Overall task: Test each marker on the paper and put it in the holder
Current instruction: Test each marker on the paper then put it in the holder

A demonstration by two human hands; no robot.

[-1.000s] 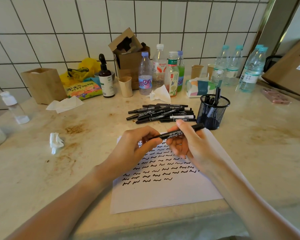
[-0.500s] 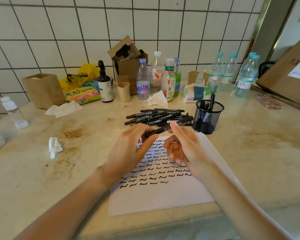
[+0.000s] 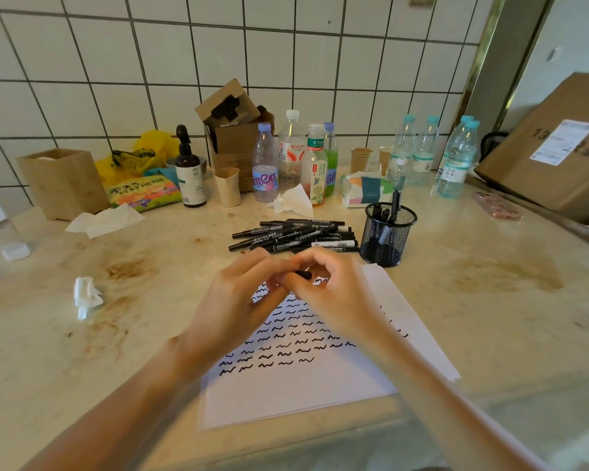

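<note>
Marker [image 3: 303, 275] pinched between left hand [image 3: 238, 300] and right hand [image 3: 334, 294], mostly hidden; box [image 3: 368, 193] reads "TISSUE".

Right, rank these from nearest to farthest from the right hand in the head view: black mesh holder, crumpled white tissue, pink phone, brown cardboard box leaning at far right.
From the right hand:
1. Black mesh holder, just beyond it, slightly right.
2. Pink phone, farther back on the right.
3. Crumpled white tissue, far across to the left, close to the phone's distance.
4. Brown cardboard box, far right corner.

You are at a stained stone counter [image 3: 490, 300] against a white tiled wall [image 3: 286, 56], cluttered with water bottles [image 3: 454, 161] and cardboard boxes [image 3: 555, 144], like a break room.
</note>
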